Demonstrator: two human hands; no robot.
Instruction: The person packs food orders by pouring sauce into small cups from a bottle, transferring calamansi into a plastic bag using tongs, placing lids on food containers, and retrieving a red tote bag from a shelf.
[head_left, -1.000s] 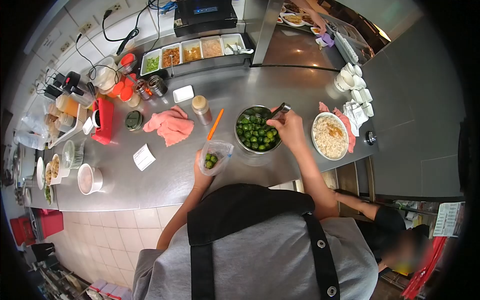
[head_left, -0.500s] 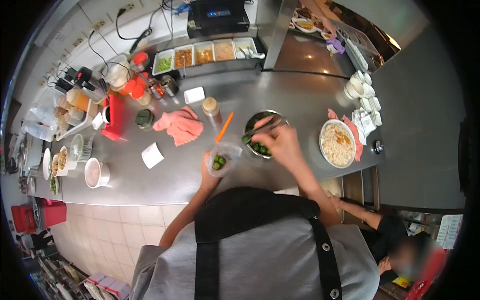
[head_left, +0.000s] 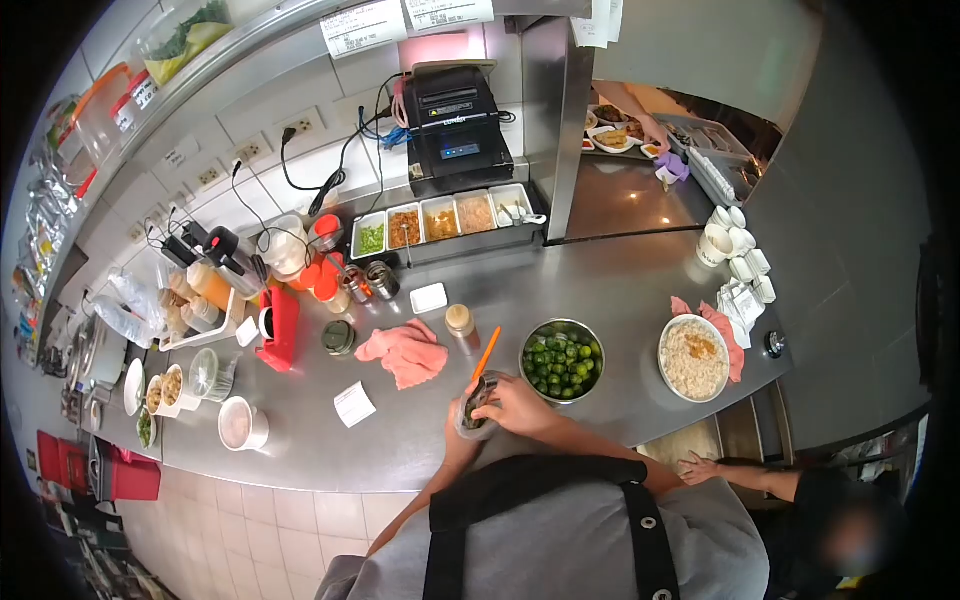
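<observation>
My left hand (head_left: 460, 446) is wrapped round a small clear plastic cup (head_left: 477, 430) near the counter's front edge. Over the cup's mouth, my right hand (head_left: 524, 408) grips dark metal tongs (head_left: 486, 386), whose tips point into the cup and are partly hidden. Just to the right stands a steel bowl (head_left: 602, 366) of small round green fruits (head_left: 560, 360). An orange stick-like tool (head_left: 487, 352) lies beyond the cup, beside a capped bottle (head_left: 462, 325).
A bowl of rice (head_left: 694, 358) sits at right on a pink cloth. Another pink cloth (head_left: 405, 352), a paper slip (head_left: 354, 404) and a white tub (head_left: 243, 424) lie leftward. Topping trays (head_left: 440, 218) line the back. A co-worker's hand (head_left: 700, 468) shows at lower right.
My right hand has moved with the tongs from above the steel bowl leftward to the cup. The bowl's fruits are now uncovered. The camera view has tilted up.
</observation>
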